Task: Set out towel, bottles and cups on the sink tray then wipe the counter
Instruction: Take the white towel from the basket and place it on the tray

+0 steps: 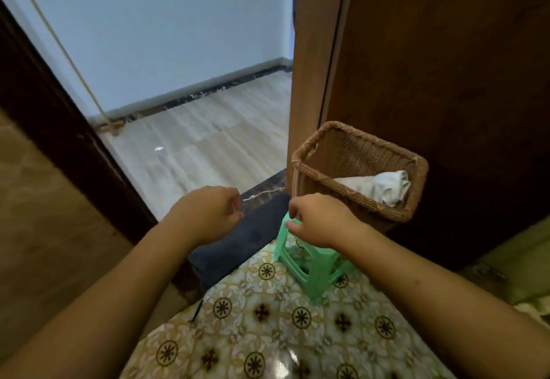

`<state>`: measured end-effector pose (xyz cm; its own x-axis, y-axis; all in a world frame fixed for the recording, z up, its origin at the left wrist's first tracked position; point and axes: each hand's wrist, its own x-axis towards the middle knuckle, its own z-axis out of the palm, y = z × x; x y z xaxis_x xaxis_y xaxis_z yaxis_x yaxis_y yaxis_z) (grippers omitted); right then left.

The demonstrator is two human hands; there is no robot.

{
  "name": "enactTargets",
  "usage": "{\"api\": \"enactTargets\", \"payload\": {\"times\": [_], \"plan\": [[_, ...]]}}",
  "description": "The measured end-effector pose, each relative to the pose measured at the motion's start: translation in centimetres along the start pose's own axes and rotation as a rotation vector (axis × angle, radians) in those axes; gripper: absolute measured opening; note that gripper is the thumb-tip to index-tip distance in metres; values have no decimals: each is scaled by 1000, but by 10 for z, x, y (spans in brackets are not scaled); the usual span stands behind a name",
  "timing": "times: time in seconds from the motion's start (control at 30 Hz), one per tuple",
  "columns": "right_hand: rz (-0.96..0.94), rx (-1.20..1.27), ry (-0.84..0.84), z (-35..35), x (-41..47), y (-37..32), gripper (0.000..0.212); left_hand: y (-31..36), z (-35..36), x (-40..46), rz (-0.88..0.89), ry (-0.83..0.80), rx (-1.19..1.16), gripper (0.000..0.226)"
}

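A white towel (384,186) lies crumpled inside a brown wicker basket (324,171) that stands on a green plastic stool (309,262) by the door. My left hand (208,214) hovers left of the basket with fingers loosely curled and nothing in it. My right hand (321,220) is just in front of the basket's near corner, over the stool top, fingers curled; I see nothing held in it. No bottles, cups, sink tray or counter are in view.
A dark wooden door (446,80) stands open behind the basket. The doorway leads to a room with pale wood flooring (208,134). A dark mat (238,241) lies on the threshold. The floor under me has patterned tiles (268,319).
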<state>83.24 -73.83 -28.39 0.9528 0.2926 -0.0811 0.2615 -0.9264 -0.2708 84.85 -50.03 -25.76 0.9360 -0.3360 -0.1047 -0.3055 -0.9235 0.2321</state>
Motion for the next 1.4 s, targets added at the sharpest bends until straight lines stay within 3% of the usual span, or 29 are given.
{"api": "enactTargets", "payload": {"times": [0.4,0.7,0.87,1.03,1.3,1.4], "plan": [[574,7,-29,-9,37,115,18,44,37,220,482,-176,-12,10],[824,45,8,-25,64,189,19,96,75,346,638,-292,-82,15],[816,36,-65,-15,100,258,18,129,121,407,598,-351,-54,20],[753,23,-198,12,149,344,22,162,183,462,423,-435,-24,24],[658,22,-460,61,208,453,48,208,262,523,134,-596,36,40],[643,9,-454,82,220,468,49,216,287,536,95,-630,28,42]]}}
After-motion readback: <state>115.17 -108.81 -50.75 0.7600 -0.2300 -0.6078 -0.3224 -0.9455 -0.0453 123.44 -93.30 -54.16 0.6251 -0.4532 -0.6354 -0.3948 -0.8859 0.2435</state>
